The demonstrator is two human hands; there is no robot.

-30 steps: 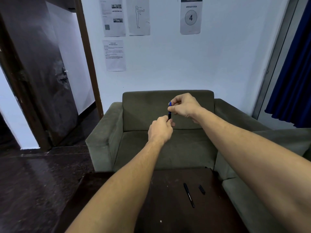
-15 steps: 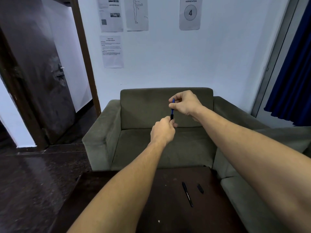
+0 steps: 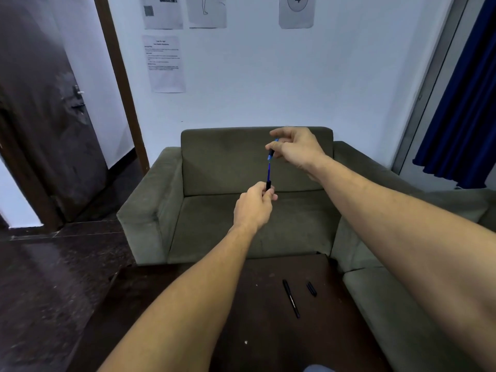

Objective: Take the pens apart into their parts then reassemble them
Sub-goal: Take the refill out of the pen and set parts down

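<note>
1. Nearest the camera, a dark brown worktop [image 3: 188, 331] fills the bottom of the view, with both bare forearms reaching out over it.
2. On the worktop's right part lies a black pen [image 3: 291, 298], pointing away and slightly left. Just beside it to the right, not touching, lies a short black pen piece [image 3: 311, 288].
3. Farther out, held up in front of a grey-green sofa [image 3: 214, 162], the left hand [image 3: 253, 208] is closed in a fist-like grip around a black barrel [image 3: 268, 185], whose top end sticks up out of the fingers.
4. A thin blue refill [image 3: 268, 171] rises nearly upright out of the barrel's open end.
5. Above it, the right hand [image 3: 296, 149] pinches the refill's upper blue end piece [image 3: 271, 153] between thumb and fingertips; the remaining fingers are loosely curled. The two hands are clearly apart, joined only by the refill.
6. Beyond the sofa, a white wall carries paper sheets [image 3: 167, 63]. A dark door [image 3: 48, 124] stands at left, and a blue curtain [image 3: 464, 103] hangs at right.
</note>
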